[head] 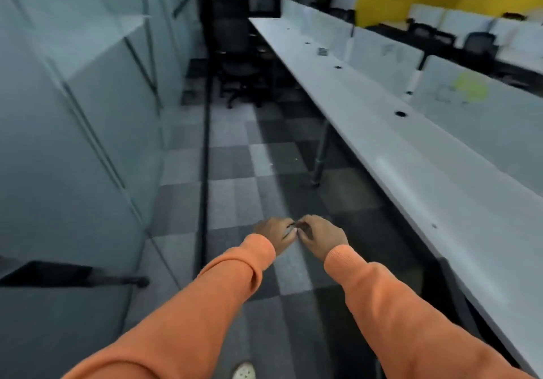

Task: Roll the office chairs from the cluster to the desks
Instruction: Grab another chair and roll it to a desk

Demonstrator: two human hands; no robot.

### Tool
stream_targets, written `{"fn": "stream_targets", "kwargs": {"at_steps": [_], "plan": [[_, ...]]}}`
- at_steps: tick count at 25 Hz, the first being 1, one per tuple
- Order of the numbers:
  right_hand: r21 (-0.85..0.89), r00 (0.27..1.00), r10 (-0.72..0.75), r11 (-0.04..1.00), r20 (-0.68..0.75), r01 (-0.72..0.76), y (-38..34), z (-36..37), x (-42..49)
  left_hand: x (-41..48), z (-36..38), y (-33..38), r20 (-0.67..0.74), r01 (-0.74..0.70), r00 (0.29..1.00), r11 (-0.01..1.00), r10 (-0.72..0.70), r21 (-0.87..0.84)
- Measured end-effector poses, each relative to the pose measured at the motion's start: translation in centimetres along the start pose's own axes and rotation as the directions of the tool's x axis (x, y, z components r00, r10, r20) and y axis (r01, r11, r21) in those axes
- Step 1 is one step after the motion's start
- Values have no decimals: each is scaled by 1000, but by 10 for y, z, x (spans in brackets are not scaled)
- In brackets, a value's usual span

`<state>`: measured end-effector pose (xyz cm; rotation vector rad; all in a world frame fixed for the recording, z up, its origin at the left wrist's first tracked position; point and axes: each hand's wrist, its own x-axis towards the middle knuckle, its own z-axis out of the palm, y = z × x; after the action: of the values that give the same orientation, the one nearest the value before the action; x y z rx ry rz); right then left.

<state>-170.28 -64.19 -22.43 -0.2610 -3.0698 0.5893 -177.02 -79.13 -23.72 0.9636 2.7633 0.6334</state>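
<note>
Checkered carpet aisle [235, 202], one long desk [382, 131], chair cluster [238, 64], two hands [277, 234] [320, 237] fingertips touching, grip empty

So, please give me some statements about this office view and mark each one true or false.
1. Both hands are holding a chair. False: the left hand and right hand meet in front of the person, over the floor, and touch no chair.
2. The cluster of chairs stands at the far end of the aisle. True.
3. The long desk is on the person's left. False: it runs along the right side.
4. The floor has a grey checkered pattern. True.
5. A chair is already parked at the near part of the long desk. False: no chair shows there.
</note>
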Motion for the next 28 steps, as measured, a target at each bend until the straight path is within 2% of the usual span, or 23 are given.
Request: {"fn": "stream_targets", "kwargs": {"at_steps": [3,6,9,13,21,28], "plan": [[34,994,-92,995,63,90,-35,19,51,10,-28,-55,-10,126,992,987,-125,98],[54,986,-139,989,91,135,-50,24,94,33,-49,-89,21,162,986,972,-168,173],[52,989,-126,991,78,122,-63,24,138,64,-72,-107,20,163,985,962,-171,220],[98,993,-120,988,21,117,-73,20,184,100,-85,-124,-30,107,994,947,-102,303],[72,987,-152,986,47,148,-50,22,289,191,-87,-159,-42,113,994,934,-105,340],[70,980,-188,980,59,184,-8,8,444,345,-106,-189,-52,187,982,931,-180,312]]}}
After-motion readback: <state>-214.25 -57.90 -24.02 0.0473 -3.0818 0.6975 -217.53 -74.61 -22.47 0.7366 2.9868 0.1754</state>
